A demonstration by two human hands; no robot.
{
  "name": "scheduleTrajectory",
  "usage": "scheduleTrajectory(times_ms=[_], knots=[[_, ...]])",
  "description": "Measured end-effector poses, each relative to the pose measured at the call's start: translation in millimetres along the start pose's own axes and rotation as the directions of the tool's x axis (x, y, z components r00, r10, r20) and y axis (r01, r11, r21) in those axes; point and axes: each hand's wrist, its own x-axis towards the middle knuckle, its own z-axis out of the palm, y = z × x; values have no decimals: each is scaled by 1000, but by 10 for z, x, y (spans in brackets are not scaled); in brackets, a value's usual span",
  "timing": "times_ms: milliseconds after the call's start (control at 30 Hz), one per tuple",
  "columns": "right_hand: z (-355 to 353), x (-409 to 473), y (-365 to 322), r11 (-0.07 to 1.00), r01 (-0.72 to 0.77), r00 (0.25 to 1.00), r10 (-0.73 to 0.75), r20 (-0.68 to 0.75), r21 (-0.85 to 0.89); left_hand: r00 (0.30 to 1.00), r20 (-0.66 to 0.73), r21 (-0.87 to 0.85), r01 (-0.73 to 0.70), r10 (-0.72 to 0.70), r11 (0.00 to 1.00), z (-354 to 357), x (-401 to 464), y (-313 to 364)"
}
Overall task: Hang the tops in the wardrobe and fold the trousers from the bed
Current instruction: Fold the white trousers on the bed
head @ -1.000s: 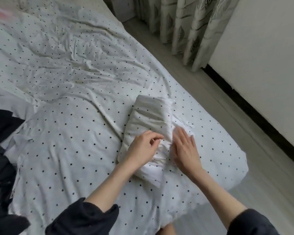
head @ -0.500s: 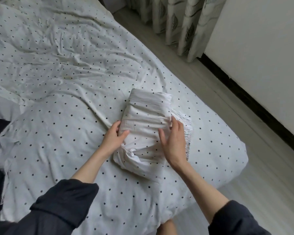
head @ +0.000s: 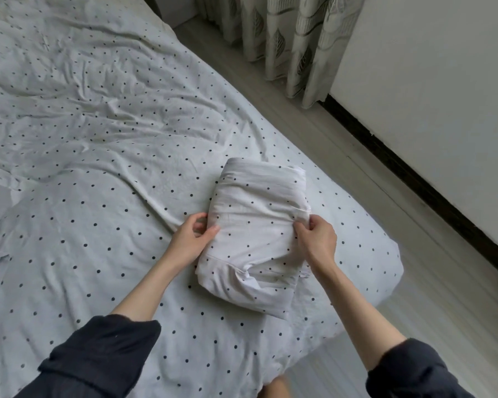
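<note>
Trousers (head: 259,237), white w/ small dark dots, sit folded into a thick bundle on the bed (head: 98,173), near its right edge & close to the corner. Head view, only one: left hand (head: 191,239) grips the bundle's left side, thumb on top, fingers curled at the edge. Right hand (head: 318,239) pinches the right side, fingers bent over a seam. Both forearms bare, dark sleeves (head: 104,357) pushed up. Bedding same dotted fabric, rumpled. Leaf-print curtain (head: 285,38) hangs beyond, by the pale floor (head: 342,145) & white wall (head: 443,96).
</note>
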Motion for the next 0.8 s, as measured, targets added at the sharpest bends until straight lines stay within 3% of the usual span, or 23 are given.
scheduleTrajectory(times_ms=[100,233,367,467,633,800], knots=[[-28,164,127,983,-161,986,157,50,87,998,9,-53,56,-55,997,32,79,9],[-133,359,179,896,-389,889,303,343,216,979,114,-262,195,-170,945,-42,156,12],[-291,532,204,849,-507,756,356,548,147,969,153,-214,225,-195,951,-96,234,78],[-316,600,199,809,-567,695,367,619,156,960,184,-212,249,-212,945,-105,258,160],[-301,531,195,818,-540,728,335,598,198,953,216,-202,256,-211,945,-165,207,275],[-429,309,153,869,-396,829,199,522,298,953,244,-239,236,-177,942,-263,21,391]])
